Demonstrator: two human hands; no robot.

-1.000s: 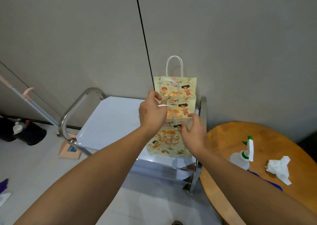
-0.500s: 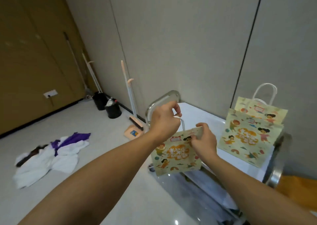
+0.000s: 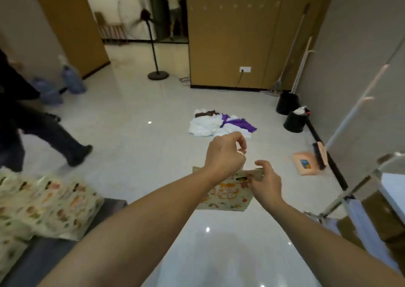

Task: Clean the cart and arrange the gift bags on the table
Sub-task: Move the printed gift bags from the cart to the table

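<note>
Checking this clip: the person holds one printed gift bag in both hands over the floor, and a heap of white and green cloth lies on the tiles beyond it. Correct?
Not quite. In the head view the cloth heap is white and purple, not green. The rest holds: the left hand and right hand both hold the printed gift bag over the floor.

Cloth pile [image 3: 220, 124] and dustpan [image 3: 305, 163] on tiled floor [image 3: 135, 146].

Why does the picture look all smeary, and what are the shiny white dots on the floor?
Head view: the gift bags at left and the cart at right are streaked by motion blur; the white dots are lamp glare on the glossy floor; straight edges bend from the wide lens.
</note>
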